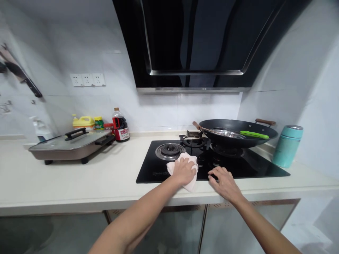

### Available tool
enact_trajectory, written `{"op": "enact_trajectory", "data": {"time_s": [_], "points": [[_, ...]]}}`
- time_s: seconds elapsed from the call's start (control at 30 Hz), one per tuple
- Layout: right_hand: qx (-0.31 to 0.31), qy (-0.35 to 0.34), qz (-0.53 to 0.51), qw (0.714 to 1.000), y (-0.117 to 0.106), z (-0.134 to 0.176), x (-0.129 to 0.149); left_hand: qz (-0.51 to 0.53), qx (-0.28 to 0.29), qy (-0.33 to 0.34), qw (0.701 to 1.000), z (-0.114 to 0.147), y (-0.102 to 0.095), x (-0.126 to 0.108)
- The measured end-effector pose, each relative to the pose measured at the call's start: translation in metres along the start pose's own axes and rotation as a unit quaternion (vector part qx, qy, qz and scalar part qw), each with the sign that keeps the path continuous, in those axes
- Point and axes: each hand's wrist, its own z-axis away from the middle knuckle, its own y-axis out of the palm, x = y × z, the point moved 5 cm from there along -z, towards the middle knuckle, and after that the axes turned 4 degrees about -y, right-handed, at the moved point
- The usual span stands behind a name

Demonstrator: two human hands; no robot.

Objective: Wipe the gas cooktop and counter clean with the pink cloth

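Observation:
My left hand presses a pale pink cloth onto the front of the black glass gas stove. The cloth lies just below the left burner, and one corner reaches over the stove's front edge. To its right, my right hand rests at the stove's front edge near the control knobs, holding nothing, its thumb apart from the bent fingers. A pot support stands at the back middle of the stove. On the right burner sits a wok with wooden handles.
Inside the wok lie a metal lid or strainer and a green-handled utensil. A turquoise flask stands to the right. Leftward on the counter are an electric pan and a dark sauce bottle. The range hood overhangs everything.

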Motion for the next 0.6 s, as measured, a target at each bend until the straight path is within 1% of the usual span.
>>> {"op": "enact_trajectory", "data": {"time_s": [0.13, 0.2, 0.27, 0.33, 0.4, 0.47, 0.5, 0.53, 0.6], "points": [[0.000, 0.004, 0.006, 1.000, 0.002, -0.001, -0.001, 0.025, -0.022, 0.050, 0.998, 0.037, -0.004, -0.012], [-0.003, 0.008, 0.003, 1.000, 0.002, -0.001, -0.002, 0.053, -0.014, 0.082, 0.995, 0.049, -0.008, -0.015], [-0.008, 0.014, -0.011, 1.000, 0.002, 0.000, -0.005, 0.086, 0.008, 0.100, 0.991, 0.058, -0.012, -0.012], [-0.026, 0.035, -0.033, 0.998, -0.002, -0.001, -0.007, 0.108, 0.021, 0.105, 0.988, 0.064, -0.018, 0.003], [-0.055, 0.083, -0.043, 0.994, -0.009, -0.003, -0.005, 0.105, 0.007, 0.096, 0.990, 0.072, -0.025, 0.030], [-0.062, 0.114, -0.040, 0.991, -0.015, -0.011, 0.011, 0.077, -0.031, 0.064, 0.995, 0.084, -0.032, 0.071], [-0.048, 0.111, -0.037, 0.992, -0.015, -0.017, 0.026, 0.059, -0.056, 0.034, 0.996, 0.091, -0.035, 0.095], [-0.022, 0.098, -0.039, 0.994, -0.012, -0.024, 0.045, 0.042, -0.084, -0.004, 0.996, 0.099, -0.038, 0.120], [0.061, 0.061, -0.053, 0.995, 0.001, -0.041, 0.090, 0.013, -0.114, -0.077, 0.990, 0.115, -0.039, 0.166]]}}
